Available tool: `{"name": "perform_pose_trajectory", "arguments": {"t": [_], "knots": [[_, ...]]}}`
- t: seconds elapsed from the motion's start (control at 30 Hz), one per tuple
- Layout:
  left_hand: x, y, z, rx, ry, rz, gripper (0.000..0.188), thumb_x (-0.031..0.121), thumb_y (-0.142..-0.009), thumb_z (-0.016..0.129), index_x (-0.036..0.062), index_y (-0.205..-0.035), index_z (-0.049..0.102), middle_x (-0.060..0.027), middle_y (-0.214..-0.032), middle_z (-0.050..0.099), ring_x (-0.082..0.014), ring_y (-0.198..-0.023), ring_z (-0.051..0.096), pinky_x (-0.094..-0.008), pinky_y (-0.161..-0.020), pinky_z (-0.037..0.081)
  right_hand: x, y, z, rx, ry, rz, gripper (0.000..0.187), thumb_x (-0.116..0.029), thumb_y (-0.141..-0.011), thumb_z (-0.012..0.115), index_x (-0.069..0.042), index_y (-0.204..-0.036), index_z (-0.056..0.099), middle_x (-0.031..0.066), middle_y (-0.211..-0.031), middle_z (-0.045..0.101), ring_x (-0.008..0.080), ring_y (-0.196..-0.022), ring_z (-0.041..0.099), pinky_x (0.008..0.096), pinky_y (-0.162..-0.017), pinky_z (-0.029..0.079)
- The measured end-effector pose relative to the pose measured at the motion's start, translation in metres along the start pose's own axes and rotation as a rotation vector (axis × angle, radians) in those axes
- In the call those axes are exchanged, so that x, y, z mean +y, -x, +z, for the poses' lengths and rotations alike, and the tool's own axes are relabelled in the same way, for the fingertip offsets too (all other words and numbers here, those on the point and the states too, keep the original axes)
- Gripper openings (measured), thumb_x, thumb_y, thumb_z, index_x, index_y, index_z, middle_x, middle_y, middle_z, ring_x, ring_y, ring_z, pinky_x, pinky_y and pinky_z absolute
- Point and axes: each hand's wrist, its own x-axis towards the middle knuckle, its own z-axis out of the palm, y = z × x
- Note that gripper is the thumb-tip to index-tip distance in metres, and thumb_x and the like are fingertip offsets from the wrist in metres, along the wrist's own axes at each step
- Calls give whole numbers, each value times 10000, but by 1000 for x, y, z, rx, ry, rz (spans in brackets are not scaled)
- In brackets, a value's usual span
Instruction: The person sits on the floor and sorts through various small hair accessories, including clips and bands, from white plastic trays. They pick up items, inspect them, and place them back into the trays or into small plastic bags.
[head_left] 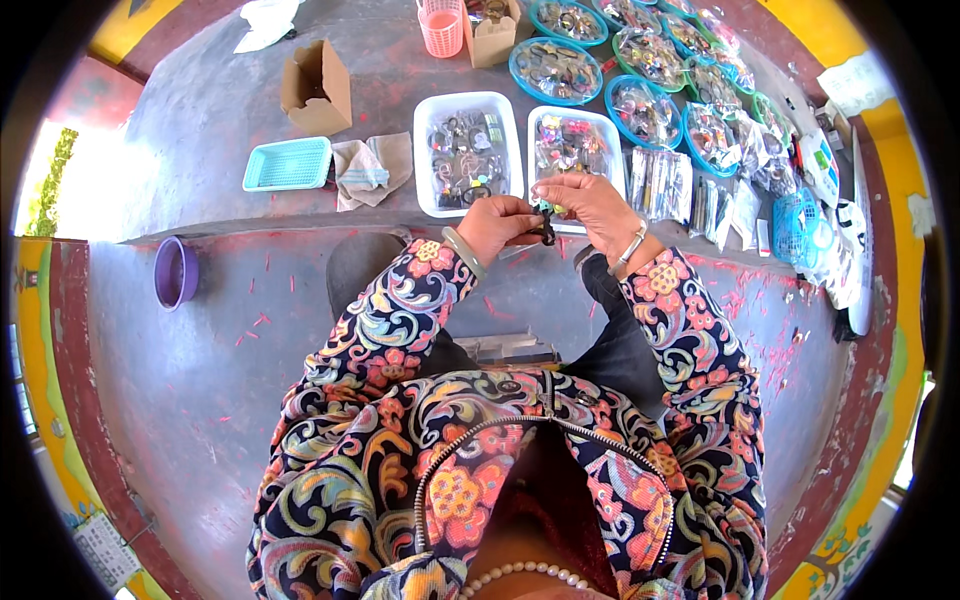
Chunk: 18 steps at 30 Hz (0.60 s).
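Note:
My left hand (497, 228) is closed, its thumb and fingers pinching a small dark piece (547, 232) that hangs between both hands. My right hand (592, 208) is closed too, thumb and forefinger pinched at the top of that piece, where a bit of green-yellow shows. The piece is too small to name. Both hands hover over the near edge of two white trays. The left white tray (420, 150) holds small dark and metallic trinkets, some ring-shaped. In the right white tray (622, 165) lie brighter, mixed-colour trinkets, partly hidden by my right hand.
Left of the trays are a crumpled grey-brown cloth (372, 172), a turquoise basket (288, 165) and an open cardboard box (316, 88). Several round basins of bagged trinkets, including a blue basin (556, 72), crowd the back right. A purple basin (177, 273) stands on the floor at left.

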Motion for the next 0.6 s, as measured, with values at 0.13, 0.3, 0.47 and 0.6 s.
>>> {"name": "perform_pose_trajectory", "arguments": {"t": [0.13, 0.3, 0.47, 0.6], "knots": [[1, 0, 1, 4, 28, -32, 169, 22, -799, 547, -88, -927, 547, -106, -863, 583, -171, -758, 604, -210, -696, 507, 4, 0, -1, 6, 9, -63, 195, -141, -745, 646, 4, -876, 641, 4, -720, 606, 58, -611, 479, 185, -570, 358], [1, 0, -4, 33, 40, -36, 191, 5, -780, 565, -94, -943, 554, -126, -868, 596, -178, -761, 608, -219, -698, 502, 1, 5, 12, 28, -111, -161, 186, -139, -760, 632, 21, -854, 641, 30, -767, 621, 67, -678, 517, 199, -628, 393], [1, -2, -5, 43, 99, -15, 211, 17, -765, 593, -96, -941, 562, -134, -849, 605, -176, -745, 611, -235, -687, 501, 4, 3, 11, 18, -187, -185, 200, -161, -768, 628, 16, -859, 640, 22, -767, 618, 63, -671, 498, 195, -633, 379], [-2, -2, -7, 66, 113, -19, 202, 29, -768, 596, -92, -926, 567, -128, -848, 603, -179, -743, 610, -237, -681, 505, 3, -1, 8, 35, -142, -118, 214, -192, -756, 644, -2, -855, 640, -7, -723, 595, 49, -621, 451, 186, -594, 349]]}}
